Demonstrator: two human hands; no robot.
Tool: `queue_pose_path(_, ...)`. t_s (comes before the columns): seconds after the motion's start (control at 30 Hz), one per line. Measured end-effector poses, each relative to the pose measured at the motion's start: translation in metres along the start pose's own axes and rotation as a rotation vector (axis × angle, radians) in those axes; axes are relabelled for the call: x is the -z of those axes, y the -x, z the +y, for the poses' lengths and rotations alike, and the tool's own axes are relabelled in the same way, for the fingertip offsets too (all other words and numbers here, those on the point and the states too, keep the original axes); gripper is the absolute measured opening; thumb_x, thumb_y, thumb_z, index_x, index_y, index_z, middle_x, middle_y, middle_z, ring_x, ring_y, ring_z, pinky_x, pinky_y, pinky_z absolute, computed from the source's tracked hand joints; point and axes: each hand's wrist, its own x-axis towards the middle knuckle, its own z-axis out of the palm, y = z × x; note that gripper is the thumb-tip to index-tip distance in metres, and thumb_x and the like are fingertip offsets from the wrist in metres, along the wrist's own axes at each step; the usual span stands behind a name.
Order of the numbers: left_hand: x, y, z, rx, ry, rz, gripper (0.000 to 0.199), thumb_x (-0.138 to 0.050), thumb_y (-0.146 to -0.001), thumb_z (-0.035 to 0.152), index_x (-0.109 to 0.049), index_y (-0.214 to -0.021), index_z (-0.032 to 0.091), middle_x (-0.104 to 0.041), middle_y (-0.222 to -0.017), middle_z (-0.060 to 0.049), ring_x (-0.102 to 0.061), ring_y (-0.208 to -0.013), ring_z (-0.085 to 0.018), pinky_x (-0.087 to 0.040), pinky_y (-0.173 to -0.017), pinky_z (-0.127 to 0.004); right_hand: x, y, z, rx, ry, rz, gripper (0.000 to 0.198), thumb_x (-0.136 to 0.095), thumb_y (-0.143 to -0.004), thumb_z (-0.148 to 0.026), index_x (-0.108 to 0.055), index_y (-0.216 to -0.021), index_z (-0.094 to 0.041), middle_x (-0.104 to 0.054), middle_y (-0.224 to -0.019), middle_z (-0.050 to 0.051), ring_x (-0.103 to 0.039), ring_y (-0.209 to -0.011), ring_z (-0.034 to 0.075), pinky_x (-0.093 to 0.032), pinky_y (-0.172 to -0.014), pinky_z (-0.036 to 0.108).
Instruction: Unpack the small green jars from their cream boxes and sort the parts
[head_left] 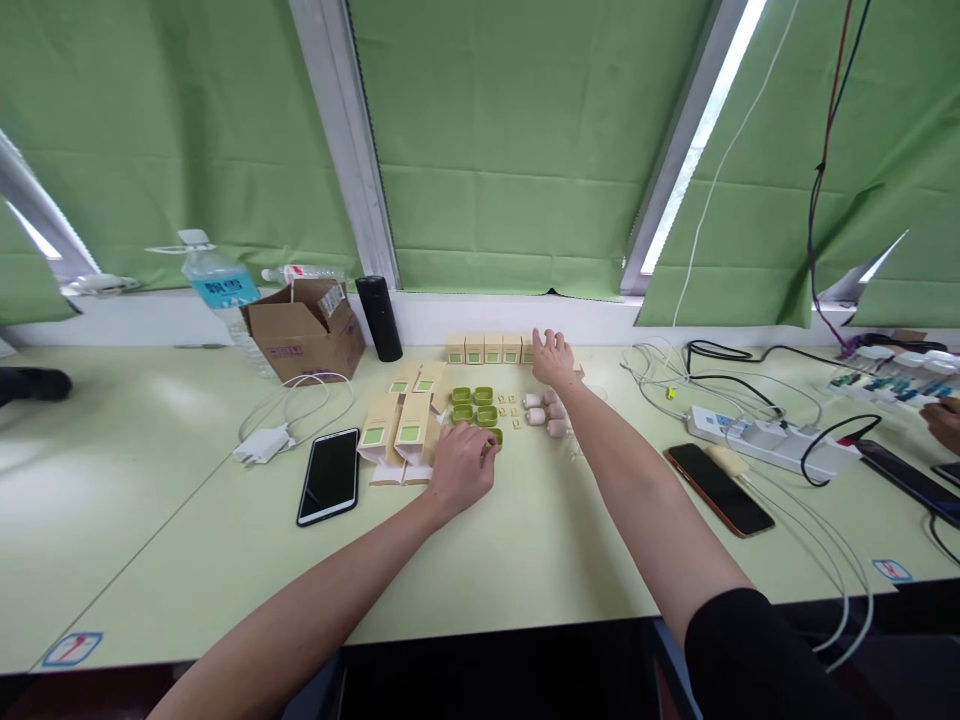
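Observation:
My left hand (463,466) is closed, thumb and fingertips pinched at the edge of a green tray (495,437), the nearest of several small green trays (486,415). Farther back, my right hand (553,360) curls over the right end of a row of small cream boxes (493,349), its fingers around a box that they mostly hide. Between the hands lie tiny yellowish pieces (514,412) and several pale pink cylinders (535,416). Left of the trays stand larger cream boxes with green labels (414,430), their near ends open.
To the left are a phone (328,477), a white charger (264,444), a cardboard box (306,335), a water bottle (225,290) and a black cylinder (379,318). On the right lie another phone (718,489), a power strip (772,442) and loose cables. Another person's hand (942,423) shows at the right edge.

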Motion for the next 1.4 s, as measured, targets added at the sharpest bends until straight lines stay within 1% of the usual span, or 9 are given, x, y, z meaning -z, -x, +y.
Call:
queue_pose_path(0.2, 0.000, 0.000, 0.000, -0.008, -0.002, 0.003, 0.011, -0.053, -0.092, 0.017, -0.062, -0.087, 0.021, -0.069, -0.076, -0.004, -0.058, -0.079, -0.024, -0.036, -0.076, -0.040, -0.012, -0.012, 0.001, 0.044, -0.001, -0.027, 0.066, -0.055, -0.085, -0.015, -0.040, -0.150, -0.011, -0.018, -0.169, 0.019, -0.009, -0.157, 0.038, -0.019, -0.122, 0.052)
queue_pose_path(0.3, 0.000, 0.000, 0.000, -0.006, -0.006, -0.005, 0.010, -0.054, -0.091, 0.017, -0.063, -0.087, 0.021, -0.070, -0.077, -0.004, -0.059, -0.080, -0.024, -0.037, -0.077, -0.041, -0.012, -0.014, 0.001, 0.087, -0.004, -0.002, 0.062, -0.051, -0.085, -0.010, -0.041, -0.147, -0.007, -0.021, -0.168, 0.019, -0.004, -0.158, 0.035, -0.016, -0.124, 0.048)
queue_pose_path(0.47, 0.000, 0.000, 0.000, -0.004, 0.001, -0.014, 0.010, -0.054, -0.091, 0.018, -0.063, -0.087, 0.022, -0.070, -0.078, -0.005, -0.059, -0.081, -0.024, -0.038, -0.078, -0.041, -0.008, -0.013, -0.002, 0.102, -0.027, 0.021, 0.054, -0.045, -0.087, -0.004, -0.042, -0.141, -0.006, -0.051, -0.147, 0.022, -0.032, -0.148, 0.032, -0.028, -0.118, 0.043)
queue_pose_path(0.6, 0.001, 0.001, 0.001, 0.001, 0.005, -0.010, 0.011, -0.053, -0.092, 0.019, -0.063, -0.088, 0.022, -0.069, -0.078, -0.005, -0.059, -0.081, -0.024, -0.038, -0.078, -0.041, -0.003, -0.006, -0.008, 0.078, -0.050, 0.051, 0.046, -0.043, -0.087, -0.001, -0.046, -0.132, -0.009, -0.055, -0.136, 0.021, -0.052, -0.124, 0.029, -0.040, -0.104, 0.039)
queue_pose_path(0.73, 0.001, 0.001, 0.001, 0.008, 0.021, -0.008, 0.012, -0.052, -0.093, 0.019, -0.062, -0.087, 0.022, -0.069, -0.078, -0.005, -0.059, -0.082, -0.024, -0.038, -0.079, -0.041, 0.013, 0.007, -0.010, 0.070, -0.072, 0.087, 0.052, -0.046, -0.081, 0.002, -0.045, -0.132, -0.011, -0.056, -0.132, 0.020, -0.055, -0.114, 0.029, -0.044, -0.094, 0.038)
queue_pose_path(0.93, 0.005, 0.002, 0.002, 0.053, 0.161, 0.136, 0.015, -0.051, -0.095, 0.022, -0.059, -0.107, 0.021, -0.069, -0.090, -0.005, -0.060, -0.095, -0.025, -0.040, -0.091, -0.042, 0.061, 0.069, -0.007, 0.181, -0.176, 0.161, 0.053, -0.053, -0.085, -0.005, -0.041, -0.135, -0.014, -0.056, -0.133, 0.018, -0.057, -0.109, 0.028, -0.044, -0.083, 0.035)
queue_pose_path(1.03, 0.011, 0.002, 0.005, 0.090, 0.239, 0.155, 0.026, -0.052, -0.093, 0.021, -0.055, -0.119, 0.022, -0.069, -0.109, -0.007, -0.059, -0.107, -0.026, -0.040, -0.101, -0.044, 0.083, 0.127, -0.006, 0.328, -0.354, 0.046, 0.055, -0.064, -0.084, -0.016, -0.042, -0.133, -0.023, -0.062, -0.125, 0.009, -0.060, -0.104, 0.026, -0.044, -0.077, 0.032)
queue_pose_path(1.23, 0.027, 0.001, 0.007, 0.008, 0.432, -0.015, 0.056, -0.048, -0.076, 0.004, -0.051, -0.129, 0.022, -0.064, -0.124, -0.010, -0.056, -0.122, -0.026, -0.046, -0.106, -0.043, 0.088, 0.212, -0.010, 0.521, -0.670, -0.321, 0.054, -0.069, -0.082, -0.017, -0.046, -0.130, -0.027, -0.062, -0.125, 0.005, -0.063, -0.094, 0.018, -0.050, -0.081, 0.031)
queue_pose_path(1.4, 0.049, 0.000, 0.007, -0.145, 0.492, -0.241, 0.067, -0.047, -0.073, 0.004, -0.047, -0.136, 0.025, -0.060, -0.136, -0.008, -0.056, -0.128, -0.024, -0.049, -0.106, -0.039, 0.068, 0.215, -0.008, 0.562, -0.869, -0.329, 0.054, -0.060, -0.083, -0.013, -0.045, -0.133, -0.028, -0.055, -0.137, 0.008, -0.062, -0.102, 0.019, -0.054, -0.088, 0.036)
